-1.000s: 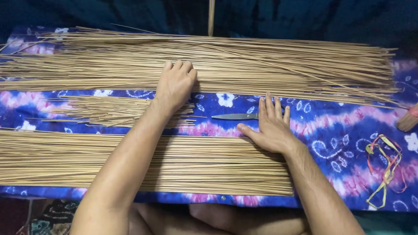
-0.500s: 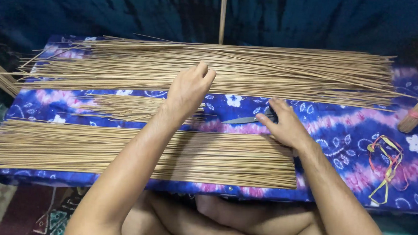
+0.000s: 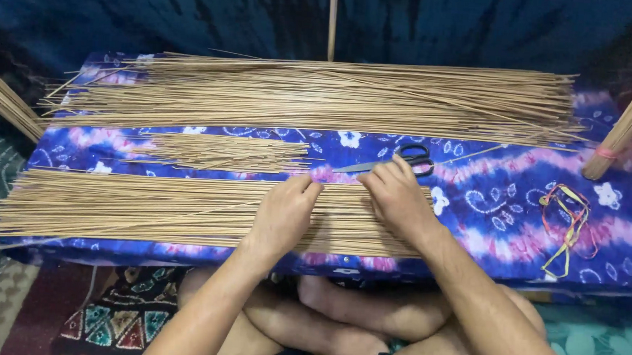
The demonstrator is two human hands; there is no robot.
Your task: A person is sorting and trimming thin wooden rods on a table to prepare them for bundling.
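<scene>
Both forearms are bare from the elbow down, with no sleeve, watch, bracelet or ring on either one. The left hand (image 3: 283,215) and the right hand (image 3: 399,198) are ungloved, with short, plain nails. The legs are bare as well, and so is the one foot that shows between them. At the very bottom edge sits a strip of dark cloth, too little of it in view to tell the garment.

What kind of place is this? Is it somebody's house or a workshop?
Probably a home craft corner, on the floor. The person sits cross-legged on patterned mats at a low table under a blue flowered cloth, both hands on thin sticks, with scissors and rubber bands nearby.
</scene>
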